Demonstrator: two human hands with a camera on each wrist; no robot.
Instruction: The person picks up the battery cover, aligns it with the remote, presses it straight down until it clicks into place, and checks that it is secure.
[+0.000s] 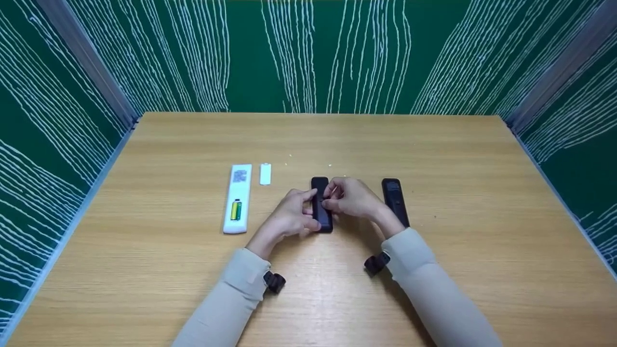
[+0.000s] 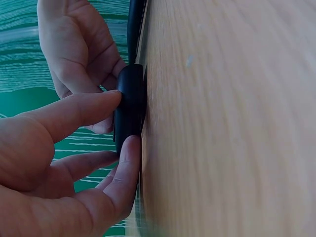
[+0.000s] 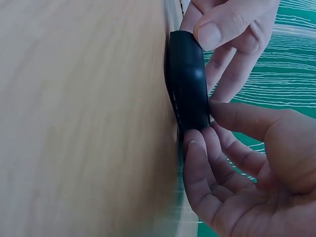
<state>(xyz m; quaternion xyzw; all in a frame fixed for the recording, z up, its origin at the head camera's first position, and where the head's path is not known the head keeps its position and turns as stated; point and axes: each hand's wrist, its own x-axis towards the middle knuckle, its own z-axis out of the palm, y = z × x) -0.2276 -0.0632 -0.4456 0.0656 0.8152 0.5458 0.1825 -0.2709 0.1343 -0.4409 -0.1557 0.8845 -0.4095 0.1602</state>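
A black remote control point(image 1: 321, 219) lies on the table between my hands. My left hand point(image 1: 293, 214) grips it from the left side, thumb near its close end and fingers farther up. From the right, my right hand point(image 1: 354, 196) has its curled fingers and thumb at the remote's middle. In the right wrist view, the right thumb touches the broad face of the remote point(image 3: 188, 79) while the fingertips bear on its edge. A thin dark edge stands out from that face in the left wrist view; what it belongs to is unclear.
To the left lies a white remote point(image 1: 237, 188) with batteries point(image 1: 236, 210) showing in its uncovered compartment. A white battery cover point(image 1: 265, 174) is beside it. A second black remote point(image 1: 395, 200) lies right, partly behind my right wrist. Small white specks dot the wooden table point(image 1: 308, 140).
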